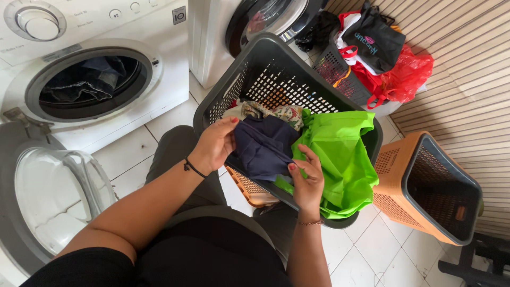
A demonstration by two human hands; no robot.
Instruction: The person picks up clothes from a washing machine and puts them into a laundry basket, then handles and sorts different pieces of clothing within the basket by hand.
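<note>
Mid-frame, both hands, left hand (215, 144) and right hand (307, 178), grip a navy garment (263, 149) over the grey laundry basket (255, 69). Washer drum (90, 79) at upper left holds a few clothes; plenty remain in the basket.

The person wears a black short-sleeved top, its sleeve edge showing at the lower left of the frame, and dark grey trousers (180, 154) that run up the middle. A thin black cord bracelet (194, 169) circles the wrist of the left hand (215, 144). A fine beaded bracelet (309, 223) sits at the right hand (308, 180), and the nails are painted red.
</note>
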